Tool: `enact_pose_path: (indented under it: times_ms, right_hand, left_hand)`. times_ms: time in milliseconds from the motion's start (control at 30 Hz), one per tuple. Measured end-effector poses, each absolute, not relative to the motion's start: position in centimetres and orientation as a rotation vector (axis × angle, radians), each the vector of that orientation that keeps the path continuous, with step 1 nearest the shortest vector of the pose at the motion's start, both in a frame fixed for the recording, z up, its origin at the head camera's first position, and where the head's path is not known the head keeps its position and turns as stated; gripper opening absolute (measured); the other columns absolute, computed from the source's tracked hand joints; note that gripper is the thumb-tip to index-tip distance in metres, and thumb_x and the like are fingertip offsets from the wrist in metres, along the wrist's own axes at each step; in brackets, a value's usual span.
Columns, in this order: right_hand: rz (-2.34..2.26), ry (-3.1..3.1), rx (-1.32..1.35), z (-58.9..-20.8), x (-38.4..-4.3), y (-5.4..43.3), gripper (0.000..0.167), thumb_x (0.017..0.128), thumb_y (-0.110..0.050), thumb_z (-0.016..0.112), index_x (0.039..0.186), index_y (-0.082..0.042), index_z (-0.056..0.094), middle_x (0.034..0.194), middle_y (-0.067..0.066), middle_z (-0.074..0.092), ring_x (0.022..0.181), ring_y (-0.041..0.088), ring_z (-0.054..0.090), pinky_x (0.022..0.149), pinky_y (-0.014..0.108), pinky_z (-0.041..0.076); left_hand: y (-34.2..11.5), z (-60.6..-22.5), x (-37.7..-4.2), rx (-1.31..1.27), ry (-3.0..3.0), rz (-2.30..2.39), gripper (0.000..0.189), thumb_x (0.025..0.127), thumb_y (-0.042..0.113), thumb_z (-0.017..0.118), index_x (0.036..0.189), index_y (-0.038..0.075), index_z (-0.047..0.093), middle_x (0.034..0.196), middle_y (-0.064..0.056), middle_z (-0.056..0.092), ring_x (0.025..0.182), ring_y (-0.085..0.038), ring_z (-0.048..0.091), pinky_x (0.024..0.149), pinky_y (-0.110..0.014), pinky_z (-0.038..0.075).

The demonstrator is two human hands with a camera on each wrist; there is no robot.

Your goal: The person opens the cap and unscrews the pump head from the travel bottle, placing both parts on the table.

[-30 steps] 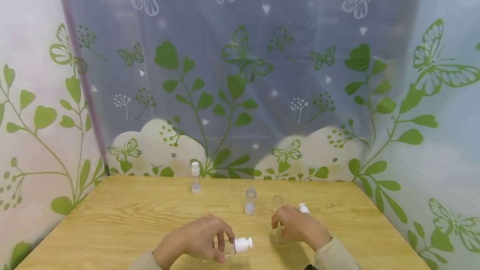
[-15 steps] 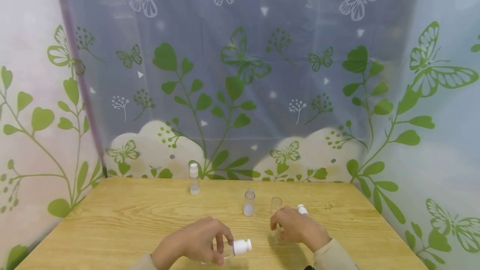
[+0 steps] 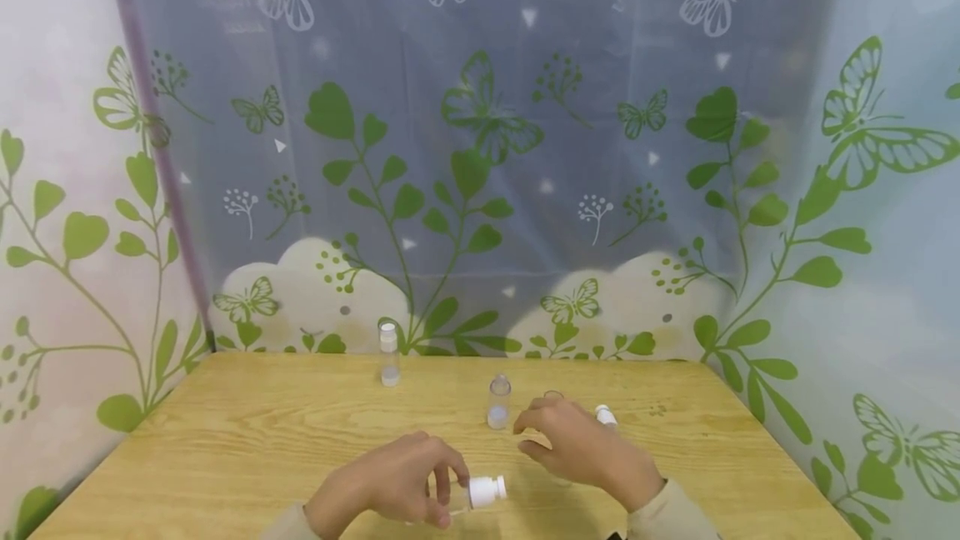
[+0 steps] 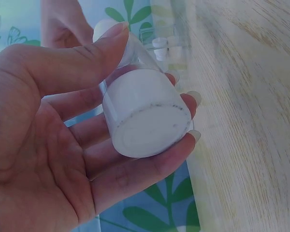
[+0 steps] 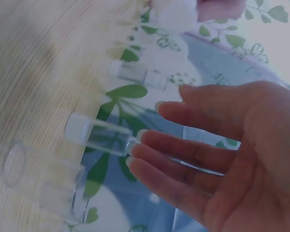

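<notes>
In the head view, my left hand (image 3: 408, 482) holds a small clear bottle with a white pump top (image 3: 486, 491), tilted onto its side, the top pointing right. The left wrist view shows the bottle's thick white base (image 4: 147, 121), with the thumb over its side and the fingers curled beneath. My right hand (image 3: 577, 448) is above the table, its fingers spread with nothing between them. Near its fingertips stands a clear bottle (image 3: 498, 403) with a whitish base. Clear cylinders (image 5: 48, 176) stand beside it in the right wrist view, mostly hidden by the hand in the head view.
Another clear bottle with a white top (image 3: 389, 357) stands at the back of the wooden table (image 3: 270, 423). A white pump top (image 3: 606, 416) shows behind the right hand. Patterned curtains (image 3: 465, 215) enclose the back and sides.
My right hand has let go of a clear cylinder, opened its fingers and shifted slightly left and up. The left hand stays in place with the bottle.
</notes>
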State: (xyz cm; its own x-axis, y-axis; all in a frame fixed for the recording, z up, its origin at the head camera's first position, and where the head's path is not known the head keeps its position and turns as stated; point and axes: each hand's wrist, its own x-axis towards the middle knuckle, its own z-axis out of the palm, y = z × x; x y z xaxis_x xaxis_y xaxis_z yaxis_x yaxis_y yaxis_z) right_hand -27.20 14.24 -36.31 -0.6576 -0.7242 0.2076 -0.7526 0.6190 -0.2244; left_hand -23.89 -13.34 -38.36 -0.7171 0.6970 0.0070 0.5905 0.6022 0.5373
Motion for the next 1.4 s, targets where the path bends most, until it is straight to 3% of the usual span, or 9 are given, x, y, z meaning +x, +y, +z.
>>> enact_pose_path:
  times_ms: [167,633,900,1067,1400]
  right_hand:
    - [0.565,-2.715,1.394,-36.0,-26.6,13.8,0.017,0.103,-0.021,0.064,0.111,-0.011,0.076,0.106,0.001,0.076,0.092,0.005,0.067,0.077,0.020,0.056]
    - [0.681,-2.834,1.616,-36.1,-25.2,12.1,0.025,0.104,-0.025,0.062,0.121,-0.010,0.073,0.118,0.003,0.076,0.094,0.000,0.070,0.082,0.017,0.057]
    - [0.653,-2.854,1.631,-36.4,-24.8,11.7,0.017,0.102,-0.020,0.065,0.115,-0.013,0.074,0.101,-0.009,0.075,0.080,-0.008,0.060,0.072,0.012,0.052]
    - [0.678,-2.872,1.619,-36.5,-24.8,11.7,0.015,0.100,-0.016,0.067,0.113,-0.012,0.075,0.095,-0.009,0.074,0.069,-0.008,0.056,0.066,0.012,0.051]
    - [0.688,-2.855,1.621,-36.9,-24.9,11.4,0.011,0.098,-0.016,0.070,0.107,-0.012,0.076,0.090,-0.010,0.074,0.067,-0.010,0.052,0.063,0.011,0.050]
  left_hand:
    - [-13.1,-38.4,-23.9,1.053,2.619,0.781,0.033,0.081,0.009,0.084,0.113,0.007,0.075,0.083,0.006,0.076,0.063,0.005,0.064,0.068,-0.015,0.054]
    - [-12.9,-38.6,-23.7,1.076,2.609,0.805,0.029,0.081,0.009,0.084,0.109,0.005,0.076,0.083,0.005,0.076,0.067,0.005,0.064,0.069,-0.015,0.054]
    - [-12.5,-38.7,-23.8,1.094,2.612,0.795,0.027,0.081,0.005,0.081,0.108,0.005,0.076,0.082,0.009,0.074,0.067,0.005,0.064,0.068,-0.015,0.054]
    - [-12.3,-38.6,-23.7,1.083,2.607,0.793,0.026,0.082,0.005,0.081,0.108,0.008,0.077,0.083,0.011,0.074,0.065,0.005,0.064,0.067,-0.015,0.053]
    - [-12.2,-38.4,-23.5,1.089,2.607,0.791,0.026,0.082,0.006,0.081,0.107,0.008,0.077,0.081,0.012,0.074,0.064,0.005,0.064,0.066,-0.015,0.053]
